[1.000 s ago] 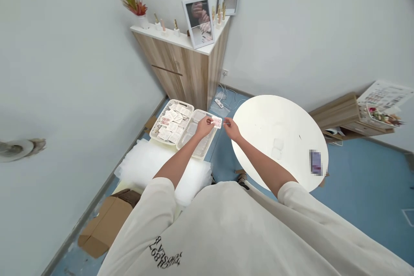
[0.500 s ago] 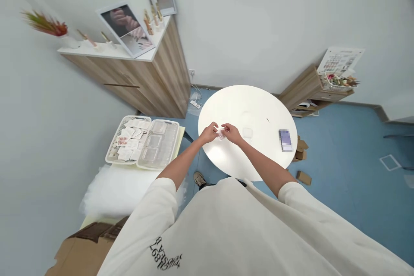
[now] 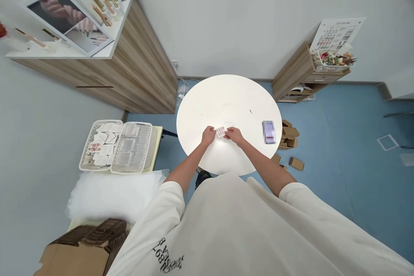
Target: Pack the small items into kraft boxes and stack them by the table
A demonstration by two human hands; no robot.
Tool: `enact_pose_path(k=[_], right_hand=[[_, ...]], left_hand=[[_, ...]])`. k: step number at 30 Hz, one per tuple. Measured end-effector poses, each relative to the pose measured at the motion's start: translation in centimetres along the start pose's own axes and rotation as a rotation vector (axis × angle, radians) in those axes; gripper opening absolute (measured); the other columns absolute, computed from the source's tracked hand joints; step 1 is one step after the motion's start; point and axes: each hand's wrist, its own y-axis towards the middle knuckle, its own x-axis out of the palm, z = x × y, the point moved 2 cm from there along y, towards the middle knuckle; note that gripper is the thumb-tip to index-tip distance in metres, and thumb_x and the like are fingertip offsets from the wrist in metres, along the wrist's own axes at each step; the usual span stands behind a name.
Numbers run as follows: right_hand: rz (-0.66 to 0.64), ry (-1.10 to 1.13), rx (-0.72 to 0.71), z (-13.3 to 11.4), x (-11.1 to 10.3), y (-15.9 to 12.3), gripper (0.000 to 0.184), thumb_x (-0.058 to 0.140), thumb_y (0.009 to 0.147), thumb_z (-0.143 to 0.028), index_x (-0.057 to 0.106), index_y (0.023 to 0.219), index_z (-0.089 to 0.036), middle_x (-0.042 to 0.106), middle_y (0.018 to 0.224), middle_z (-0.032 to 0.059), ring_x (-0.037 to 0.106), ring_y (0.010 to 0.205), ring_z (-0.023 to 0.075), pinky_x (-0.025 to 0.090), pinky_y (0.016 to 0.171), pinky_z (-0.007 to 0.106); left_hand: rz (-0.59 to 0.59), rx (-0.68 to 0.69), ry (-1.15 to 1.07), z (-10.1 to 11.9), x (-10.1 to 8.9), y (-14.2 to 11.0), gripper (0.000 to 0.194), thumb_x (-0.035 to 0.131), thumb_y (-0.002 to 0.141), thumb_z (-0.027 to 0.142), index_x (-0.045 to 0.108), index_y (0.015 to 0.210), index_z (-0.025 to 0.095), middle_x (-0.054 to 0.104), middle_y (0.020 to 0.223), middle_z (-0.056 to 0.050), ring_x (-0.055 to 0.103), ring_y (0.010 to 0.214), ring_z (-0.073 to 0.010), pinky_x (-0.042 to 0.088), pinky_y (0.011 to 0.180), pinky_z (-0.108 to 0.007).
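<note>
Over the round white table, a small white card with rows of pinkish pieces, which look like press-on nails, is held between my two hands. My right hand pinches its right edge, fingers closed. My left hand has its fingers closed at the card's left edge. Just beyond my right hand lies a small clear plastic box, partly covered by that hand.
A purple pixelated item lies at the table's right. Left of the table, one white basket holds cards and another basket holds clear boxes. Cardboard boxes lie on the floor at right. A wooden cabinet stands at back left.
The pinkish pieces were bunched between both hands; now the card shows flat between them, the hands slightly farther apart. My view has shifted, so the table sits farther left.
</note>
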Motion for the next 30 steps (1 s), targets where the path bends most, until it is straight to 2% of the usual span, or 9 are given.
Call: enact_pose_path(k=[1, 4, 9, 12, 14, 17, 21, 26, 30], right_hand=[[0.0, 0.037, 0.026, 0.4, -0.3, 0.0, 0.018, 0.075, 0.077, -0.015, 0.058, 0.084, -0.019, 0.069, 0.075, 0.0024, 0.072, 0.073, 0.0164, 0.057, 0.066, 0.025], [0.016, 0.042, 0.042, 1.5, -1.0, 0.0, 0.016, 0.073, 0.078, -0.016, 0.058, 0.084, -0.019, 0.068, 0.075, 0.0012, 0.072, 0.073, 0.0159, 0.056, 0.066, 0.024], [0.132, -0.19, -0.004, 2.9, -2.8, -0.1, 0.007, 0.065, 0.081, -0.026, 0.063, 0.079, -0.02, 0.064, 0.069, -0.0014, 0.062, 0.068, 0.0131, 0.045, 0.055, 0.021], [0.154, -0.226, 0.019, 3.8, -3.9, -0.1, 0.011, 0.064, 0.079, -0.03, 0.064, 0.074, -0.02, 0.063, 0.067, -0.0018, 0.057, 0.063, 0.0122, 0.043, 0.055, 0.022], [0.162, -0.221, 0.053, 4.6, -4.4, -0.1, 0.012, 0.064, 0.078, -0.031, 0.064, 0.072, -0.02, 0.063, 0.065, -0.0018, 0.055, 0.062, 0.012, 0.043, 0.056, 0.023], [0.201, -0.248, 0.106, 5.9, -5.0, 0.2, 0.012, 0.063, 0.077, -0.031, 0.064, 0.07, -0.021, 0.064, 0.064, -0.0016, 0.054, 0.06, 0.0121, 0.043, 0.057, 0.023], [0.222, -0.328, 0.147, 7.5, -4.9, 0.8, 0.013, 0.061, 0.077, -0.031, 0.065, 0.069, -0.021, 0.066, 0.067, -0.0011, 0.056, 0.063, 0.0133, 0.043, 0.058, 0.023], [0.25, -0.417, 0.137, 8.3, -4.2, 1.6, 0.013, 0.06, 0.078, -0.032, 0.066, 0.072, -0.022, 0.071, 0.079, 0.0003, 0.061, 0.075, 0.0156, 0.045, 0.065, 0.024], [0.283, -0.483, 0.125, 8.6, -3.9, 2.0, 0.007, 0.062, 0.078, -0.028, 0.067, 0.077, -0.023, 0.072, 0.085, 0.0016, 0.063, 0.08, 0.0168, 0.047, 0.07, 0.026]], left_hand=[[-0.056, -0.034, -0.001, -0.3, 0.8, -0.1, 0.005, 0.06, 0.089, 0.024, 0.06, 0.091, 0.02, 0.07, 0.092, -0.005, 0.066, 0.083, -0.0178, 0.047, 0.077, -0.029], [-0.196, -0.073, -0.008, -0.8, 2.7, -0.2, 0.013, 0.058, 0.09, 0.028, 0.056, 0.078, 0.022, 0.067, 0.073, -0.001, 0.064, 0.072, -0.0168, 0.045, 0.068, -0.028], [-0.254, -0.041, 0.067, -0.6, 4.3, 0.5, 0.016, 0.058, 0.09, 0.026, 0.052, 0.076, 0.023, 0.063, 0.068, 0.002, 0.06, 0.067, -0.015, 0.043, 0.066, -0.026], [-0.28, -0.016, 0.135, -0.7, 5.0, 0.9, 0.011, 0.058, 0.09, 0.026, 0.057, 0.08, 0.022, 0.067, 0.076, 0.0, 0.062, 0.074, -0.0163, 0.045, 0.071, -0.027], [-0.27, -0.023, 0.155, -1.0, 5.5, 0.9, 0.004, 0.058, 0.09, 0.025, 0.061, 0.09, 0.022, 0.07, 0.09, -0.003, 0.064, 0.084, -0.018, 0.047, 0.077, -0.028], [-0.239, -0.08, 0.162, -2.1, 5.9, 0.8, 0.021, 0.058, 0.089, 0.022, 0.061, 0.11, 0.021, 0.069, 0.114, -0.008, 0.064, 0.1, -0.0202, 0.047, 0.085, -0.03], [-0.291, -0.172, 0.103, -3.6, 6.2, 0.3, 0.041, 0.059, 0.087, 0.02, 0.053, 0.127, 0.022, 0.061, 0.135, -0.011, 0.062, 0.113, -0.0216, 0.048, 0.088, -0.031], [-0.363, -0.192, 0.031, -4.1, 6.6, -0.3, 0.05, 0.064, 0.083, 0.021, 0.05, 0.132, 0.023, 0.057, 0.142, -0.013, 0.061, 0.119, -0.0227, 0.048, 0.09, -0.032], [-0.368, -0.171, 0.036, -3.8, 6.6, -0.5, 0.051, 0.065, 0.083, 0.022, 0.05, 0.131, 0.022, 0.058, 0.14, -0.014, 0.061, 0.117, -0.0224, 0.049, 0.09, -0.031]])
